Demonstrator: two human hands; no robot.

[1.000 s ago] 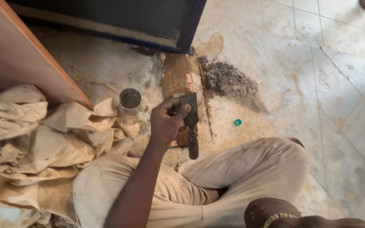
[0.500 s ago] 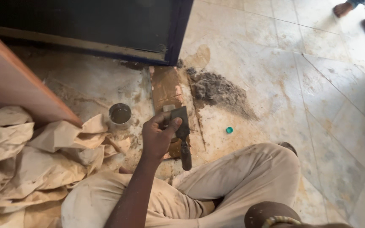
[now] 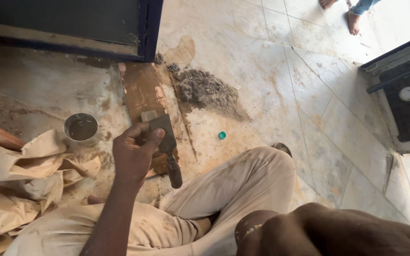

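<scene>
The left hand (image 3: 134, 159) is seen with its grip clamped on a trowel (image 3: 163, 142), fingers wrapped over the top of the dark blade and the thumb pressed on its near face. The right hand (image 3: 262, 232) is only partly in view at the lower edge, so whether its grip is together or apart cannot be told. The trowel is held just above a brown board (image 3: 141, 90) lying on the floor (image 3: 309, 123), near the person's bent knee. Its long axis runs from far-left to near-right: the blade tip is pointed away toward the dark door frame (image 3: 150, 28), the black handle back toward the leg. Since the blade and not the handle is gripped, a slip could be judged likely, with the edge dragged across the fingers. A mortar heap (image 3: 205, 90) is spread just right of the board, a small tin (image 3: 80, 128) to its left beside crumpled paper sacks (image 3: 20, 185), and a green cap (image 3: 222, 135) lies apart on the tiles.
</scene>
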